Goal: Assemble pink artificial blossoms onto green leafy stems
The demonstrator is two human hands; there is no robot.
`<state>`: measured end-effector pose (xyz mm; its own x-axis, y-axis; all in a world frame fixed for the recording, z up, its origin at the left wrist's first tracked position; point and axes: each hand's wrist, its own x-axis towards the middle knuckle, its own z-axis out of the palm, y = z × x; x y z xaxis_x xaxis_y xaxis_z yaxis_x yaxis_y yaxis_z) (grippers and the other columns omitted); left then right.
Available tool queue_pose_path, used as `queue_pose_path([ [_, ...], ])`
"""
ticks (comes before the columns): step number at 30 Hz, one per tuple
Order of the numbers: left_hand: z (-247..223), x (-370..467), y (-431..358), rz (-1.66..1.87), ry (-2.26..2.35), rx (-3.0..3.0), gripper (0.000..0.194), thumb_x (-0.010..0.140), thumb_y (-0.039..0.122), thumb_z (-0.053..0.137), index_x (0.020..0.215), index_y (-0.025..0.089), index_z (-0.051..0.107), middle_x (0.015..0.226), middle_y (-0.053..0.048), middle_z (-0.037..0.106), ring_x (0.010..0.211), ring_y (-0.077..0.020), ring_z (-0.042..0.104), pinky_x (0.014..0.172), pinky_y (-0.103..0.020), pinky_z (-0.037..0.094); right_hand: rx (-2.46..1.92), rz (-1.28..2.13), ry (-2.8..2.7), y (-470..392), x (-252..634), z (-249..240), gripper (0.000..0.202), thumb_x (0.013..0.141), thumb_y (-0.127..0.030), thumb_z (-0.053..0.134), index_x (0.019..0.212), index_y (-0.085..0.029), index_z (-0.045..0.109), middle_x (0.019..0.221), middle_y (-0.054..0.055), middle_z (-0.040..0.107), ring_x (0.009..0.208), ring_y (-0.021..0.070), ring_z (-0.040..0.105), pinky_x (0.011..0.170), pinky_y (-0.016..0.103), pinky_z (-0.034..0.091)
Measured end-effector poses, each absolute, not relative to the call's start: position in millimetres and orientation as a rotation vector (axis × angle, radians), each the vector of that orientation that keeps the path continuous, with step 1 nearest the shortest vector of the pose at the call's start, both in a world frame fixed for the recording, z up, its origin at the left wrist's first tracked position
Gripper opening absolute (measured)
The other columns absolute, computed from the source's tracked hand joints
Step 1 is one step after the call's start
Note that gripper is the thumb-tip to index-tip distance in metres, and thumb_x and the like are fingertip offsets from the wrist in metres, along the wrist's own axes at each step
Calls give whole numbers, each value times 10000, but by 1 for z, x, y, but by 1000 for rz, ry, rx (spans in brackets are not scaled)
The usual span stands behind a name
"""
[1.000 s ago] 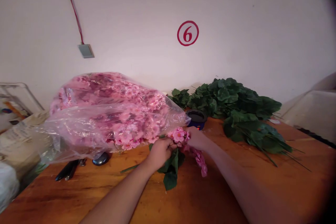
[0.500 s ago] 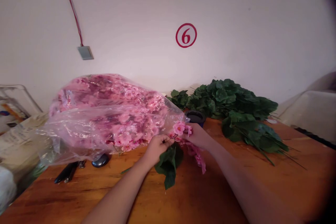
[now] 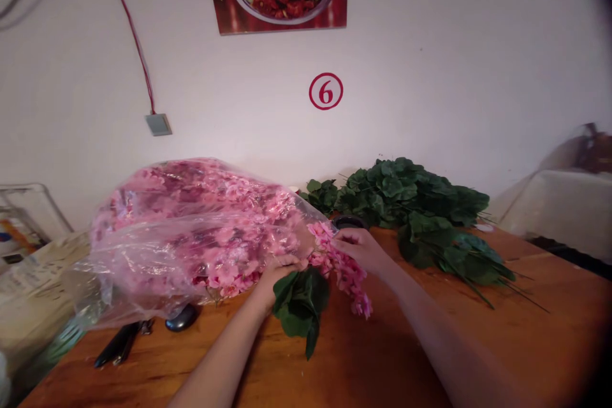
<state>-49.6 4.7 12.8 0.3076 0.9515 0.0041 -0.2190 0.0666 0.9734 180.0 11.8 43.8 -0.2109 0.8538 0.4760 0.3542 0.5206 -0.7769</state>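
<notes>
My left hand (image 3: 276,275) is closed around the base of an artificial flower stem, with green fabric leaves (image 3: 302,303) hanging below the fingers. A spray of pink artificial blossoms (image 3: 345,274) spreads from that same stem and droops to the right. At the upper right of the spray, my right hand (image 3: 362,250) has its fingers curled in a pinch against the blossoms; its fingertips are partly hidden. Just behind and left of both hands lies a clear plastic bag (image 3: 157,236) stuffed with similar pink blossoms.
Green leaf stems (image 3: 406,191) are heaped at the back right of the wooden table (image 3: 382,357). A dark round container (image 3: 349,222) stands behind my right hand. Front left lie a black-handled tool (image 3: 117,344) and a dark rounded object (image 3: 182,318). A wall rises behind.
My view has tilted up, so more of the wall picture shows. The blossoms between my hands are spread more openly, and the leaves under my left hand have turned.
</notes>
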Motion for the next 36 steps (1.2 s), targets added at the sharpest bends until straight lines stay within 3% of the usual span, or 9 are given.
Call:
queue_pose_path([
  [3, 16, -50, 2, 1161, 847, 1054, 286, 510, 307, 835, 637, 130, 650, 590, 0, 642, 539, -123, 565, 580, -247, 425, -1058, 615, -1825, 8, 175, 43, 235, 798, -374, 549, 729, -159, 612, 665, -10, 585, 641, 143, 532, 607, 234, 390],
  [7, 15, -50, 1, 1236, 839, 1027, 266, 543, 294, 825, 675, 143, 651, 661, -1, 674, 618, -140, 604, 661, -266, 460, -1033, 558, -1794, -3, 166, 47, 262, 791, -375, 582, 984, -200, 555, 858, 12, 638, 781, 172, 589, 730, 279, 439],
  [11, 16, -49, -1, 1199, 810, 1025, 247, 583, 300, 810, 689, 134, 662, 684, -27, 691, 639, -166, 625, 682, -290, 471, -1029, 548, -1849, -18, 155, 50, 547, 712, -373, 684, 1171, -231, 424, 1112, 64, 591, 1039, 228, 559, 875, 355, 421],
  [13, 18, -49, -3, 1208, 787, 996, 239, 596, 288, 806, 716, 133, 670, 702, -31, 695, 655, -166, 631, 687, -283, 470, -1086, 515, -1896, -24, 151, 50, 681, 652, -360, 736, 1223, -234, 387, 1159, 83, 561, 1073, 251, 539, 884, 370, 414],
  [21, 31, -52, -8, 989, 668, 889, 280, 707, 320, 730, 552, 133, 590, 476, 25, 518, 452, -79, 473, 478, -201, 365, -1099, 566, -2072, -28, 147, 45, 727, 658, -211, 702, 1275, -231, 318, 933, 31, 620, 806, 196, 592, 728, 306, 437],
  [27, 28, -57, -1, 976, 686, 904, 211, 737, 294, 697, 622, 138, 615, 475, 37, 485, 445, -74, 447, 464, -194, 344, -951, 467, -2146, -30, 149, 48, 588, 675, -184, 688, 1196, -221, 418, 1086, 63, 598, 763, 151, 582, 705, 274, 414],
  [31, 26, -58, 2, 939, 690, 920, 284, 743, 333, 676, 551, 150, 574, 473, 25, 489, 448, -84, 456, 472, -208, 354, -904, 471, -2349, -37, 141, 53, 750, 651, -65, 594, 1326, -261, 332, 964, -1, 651, 739, 145, 582, 629, 232, 371],
  [36, 27, -57, 3, 927, 664, 992, 329, 768, 334, 649, 514, 160, 532, 454, 30, 451, 428, -76, 425, 454, -202, 349, -964, 402, -2414, -40, 137, 56, 687, 696, -43, 506, 1334, -257, 368, 926, 14, 655, 783, 153, 589, 627, 228, 347],
])
